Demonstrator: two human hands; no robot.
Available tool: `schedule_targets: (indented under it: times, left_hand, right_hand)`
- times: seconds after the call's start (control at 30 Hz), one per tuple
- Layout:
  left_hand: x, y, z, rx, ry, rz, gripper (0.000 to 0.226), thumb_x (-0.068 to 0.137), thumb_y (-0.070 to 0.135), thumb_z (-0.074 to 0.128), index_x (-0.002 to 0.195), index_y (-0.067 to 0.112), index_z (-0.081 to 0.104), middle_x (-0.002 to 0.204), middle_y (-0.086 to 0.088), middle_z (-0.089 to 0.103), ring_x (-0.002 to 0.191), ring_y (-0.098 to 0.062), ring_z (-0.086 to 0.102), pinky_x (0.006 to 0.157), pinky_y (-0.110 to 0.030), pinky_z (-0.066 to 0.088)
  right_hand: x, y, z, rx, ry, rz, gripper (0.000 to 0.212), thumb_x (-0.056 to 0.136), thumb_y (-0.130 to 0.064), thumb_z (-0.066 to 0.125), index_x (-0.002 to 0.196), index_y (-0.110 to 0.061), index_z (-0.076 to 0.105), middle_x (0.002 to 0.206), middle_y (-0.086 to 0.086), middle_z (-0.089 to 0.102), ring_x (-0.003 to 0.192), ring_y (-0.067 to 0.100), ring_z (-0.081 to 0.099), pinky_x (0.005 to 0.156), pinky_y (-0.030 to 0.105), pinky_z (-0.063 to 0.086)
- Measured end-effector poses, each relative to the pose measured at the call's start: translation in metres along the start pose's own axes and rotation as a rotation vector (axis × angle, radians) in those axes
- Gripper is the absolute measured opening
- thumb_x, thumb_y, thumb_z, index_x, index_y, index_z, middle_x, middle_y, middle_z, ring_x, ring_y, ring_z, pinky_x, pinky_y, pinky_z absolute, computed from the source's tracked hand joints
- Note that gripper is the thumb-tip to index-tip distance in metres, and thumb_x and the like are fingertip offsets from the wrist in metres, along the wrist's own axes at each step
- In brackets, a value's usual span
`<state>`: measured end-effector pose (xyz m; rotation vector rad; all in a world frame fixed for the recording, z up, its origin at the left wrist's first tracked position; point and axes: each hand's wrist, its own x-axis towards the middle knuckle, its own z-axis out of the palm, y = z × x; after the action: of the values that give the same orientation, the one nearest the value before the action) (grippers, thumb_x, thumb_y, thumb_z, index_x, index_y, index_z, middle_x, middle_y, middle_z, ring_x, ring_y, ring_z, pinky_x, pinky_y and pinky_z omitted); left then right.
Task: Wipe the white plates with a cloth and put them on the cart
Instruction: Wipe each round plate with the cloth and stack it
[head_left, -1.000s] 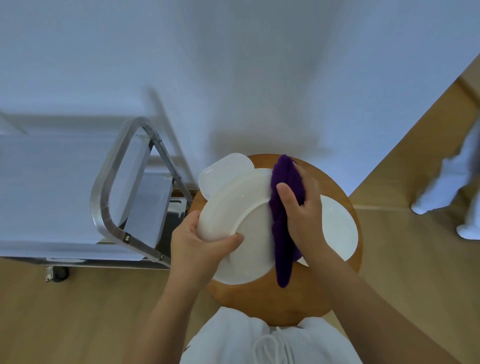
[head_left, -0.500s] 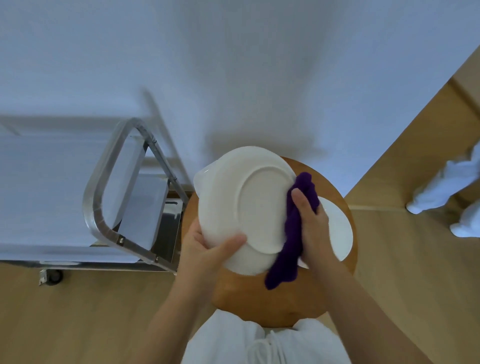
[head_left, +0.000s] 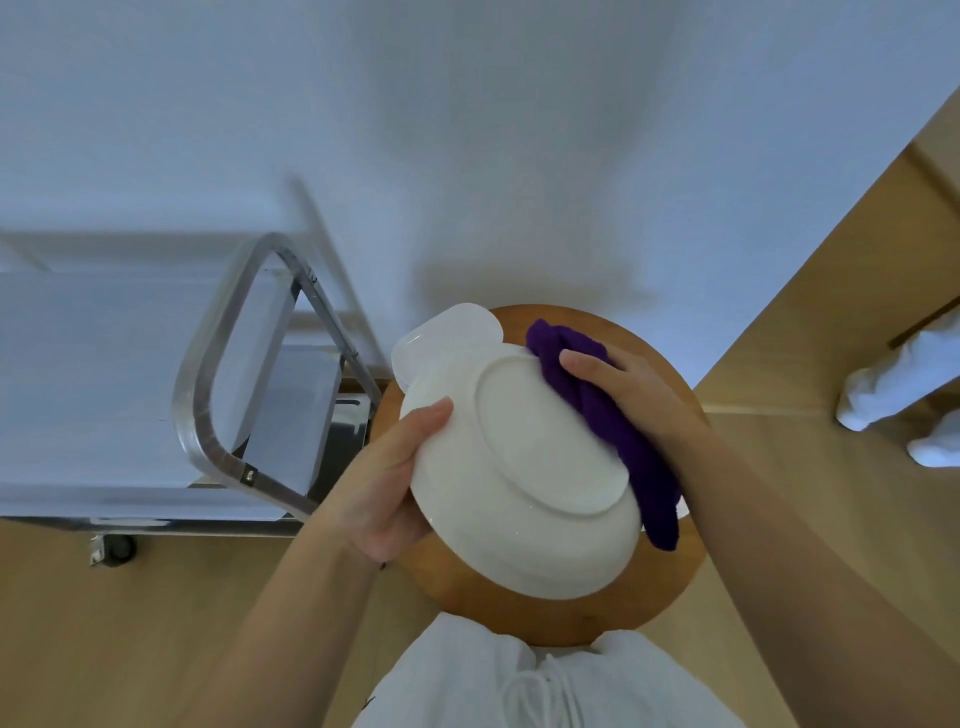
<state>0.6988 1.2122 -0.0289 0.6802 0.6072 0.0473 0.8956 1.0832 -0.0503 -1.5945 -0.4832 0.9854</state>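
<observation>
My left hand (head_left: 387, 486) grips the left rim of a large white plate (head_left: 524, 467), held above the round wooden table (head_left: 524, 610) with its underside and foot ring facing me. My right hand (head_left: 631, 387) presses a purple cloth (head_left: 631, 444) against the plate's upper right edge; the cloth hangs down past the rim. A second white plate (head_left: 444, 332) lies on the table behind the held one, partly hidden by it. The metal cart (head_left: 218, 364) with a white shelf stands to the left.
A white wall runs behind the table. The floor is light wood. A cart wheel (head_left: 117, 548) rests on the floor at lower left. Another person's white-clad feet (head_left: 893, 395) stand at the right edge. My white garment (head_left: 545, 680) fills the bottom centre.
The plate was turned over from face up to underside up and tilted towards me. My right hand and the cloth slid from the plate's middle to its upper right rim.
</observation>
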Motion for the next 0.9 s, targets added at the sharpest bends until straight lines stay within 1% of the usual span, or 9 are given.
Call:
schedule_targets:
  times: [0.17, 0.27, 0.37, 0.43, 0.5, 0.57, 0.63, 0.7, 0.9]
  left_hand:
    - [0.004, -0.015, 0.018, -0.076, 0.177, 0.179, 0.08, 0.056, 0.037, 0.077, 0.129, 0.017, 0.051, 0.106, -0.01, 0.073, 0.091, -0.027, 0.071, 0.061, -0.035, 0.058]
    - [0.014, -0.031, 0.028, -0.065, 0.306, 0.292, 0.054, 0.059, 0.039, 0.069, 0.111, 0.028, 0.06, 0.096, 0.001, 0.075, 0.085, -0.019, 0.072, 0.06, -0.031, 0.058]
    - [0.022, -0.051, 0.038, 0.282, 0.289, 0.302, 0.01, 0.085, 0.038, 0.061, 0.088, 0.047, 0.064, 0.08, 0.024, 0.071, 0.075, 0.0, 0.069, 0.056, -0.02, 0.054]
    - [0.025, -0.062, 0.034, 0.603, 0.296, 0.294, 0.005, 0.093, 0.043, 0.053, 0.089, 0.046, 0.052, 0.077, 0.033, 0.064, 0.073, 0.009, 0.064, 0.052, -0.017, 0.053]
    - [0.026, -0.062, 0.029, 0.884, 0.244, 0.296, 0.006, 0.093, 0.049, 0.049, 0.093, 0.043, 0.049, 0.082, 0.021, 0.067, 0.072, 0.002, 0.065, 0.056, -0.024, 0.058]
    - [0.026, -0.055, 0.023, 1.277, 0.11, 0.27, 0.03, 0.094, 0.053, 0.042, 0.123, 0.044, 0.041, 0.106, 0.01, 0.066, 0.078, -0.008, 0.065, 0.07, -0.026, 0.058]
    - [0.029, -0.049, 0.017, 1.66, -0.023, 0.26, 0.06, 0.097, 0.053, 0.032, 0.13, 0.065, -0.017, 0.143, -0.002, 0.046, 0.1, -0.017, 0.061, 0.082, -0.028, 0.051]
    - [0.029, -0.043, 0.016, 1.918, -0.108, 0.241, 0.068, 0.098, 0.053, 0.024, 0.118, 0.064, -0.04, 0.157, -0.007, 0.021, 0.116, -0.026, 0.055, 0.09, -0.037, 0.05]
    - [0.025, -0.042, 0.004, 2.224, -0.158, 0.222, 0.064, 0.099, 0.051, 0.021, 0.141, 0.041, -0.027, 0.156, -0.015, 0.02, 0.118, -0.029, 0.053, 0.094, -0.041, 0.047]
  right_hand:
    - [-0.009, 0.024, 0.018, 0.35, 0.122, 0.159, 0.035, 0.076, -0.039, 0.07, 0.106, -0.021, 0.065, 0.095, 0.005, 0.073, 0.085, 0.024, 0.07, 0.067, 0.033, 0.054]
    - [-0.014, 0.038, 0.04, 0.447, 0.243, 0.219, 0.043, 0.076, -0.043, 0.067, 0.111, -0.021, 0.061, 0.099, 0.006, 0.071, 0.09, 0.026, 0.068, 0.075, 0.038, 0.054]
    - [-0.021, 0.05, 0.066, 0.517, 0.289, 0.278, 0.052, 0.077, -0.05, 0.063, 0.121, -0.023, 0.052, 0.108, 0.006, 0.066, 0.096, 0.027, 0.065, 0.083, 0.045, 0.054]
    - [-0.028, 0.054, 0.077, 0.605, 0.216, 0.248, 0.039, 0.084, -0.051, 0.056, 0.114, -0.024, 0.057, 0.1, 0.001, 0.07, 0.088, 0.02, 0.069, 0.068, 0.038, 0.057]
    - [-0.034, 0.053, 0.079, 0.686, 0.148, 0.204, 0.031, 0.089, -0.051, 0.05, 0.106, -0.027, 0.061, 0.085, -0.006, 0.074, 0.075, 0.012, 0.071, 0.054, 0.027, 0.055]
    - [-0.035, 0.05, 0.074, 0.731, 0.129, 0.228, 0.047, 0.072, -0.066, 0.055, 0.102, -0.032, 0.066, 0.083, -0.004, 0.074, 0.076, 0.014, 0.071, 0.056, 0.029, 0.057]
    - [-0.033, 0.043, 0.068, 0.737, 0.12, 0.264, 0.06, 0.052, -0.079, 0.055, 0.089, -0.035, 0.074, 0.091, 0.001, 0.074, 0.083, 0.021, 0.071, 0.066, 0.036, 0.057]
    - [-0.029, 0.037, 0.059, 0.774, 0.103, 0.256, 0.065, 0.051, -0.079, 0.054, 0.086, -0.029, 0.076, 0.099, 0.006, 0.073, 0.088, 0.026, 0.07, 0.068, 0.039, 0.057]
    - [-0.03, 0.042, 0.04, 0.75, 0.107, 0.288, 0.061, 0.048, -0.056, 0.073, 0.098, -0.022, 0.069, 0.096, 0.01, 0.073, 0.083, 0.03, 0.07, 0.066, 0.043, 0.057]
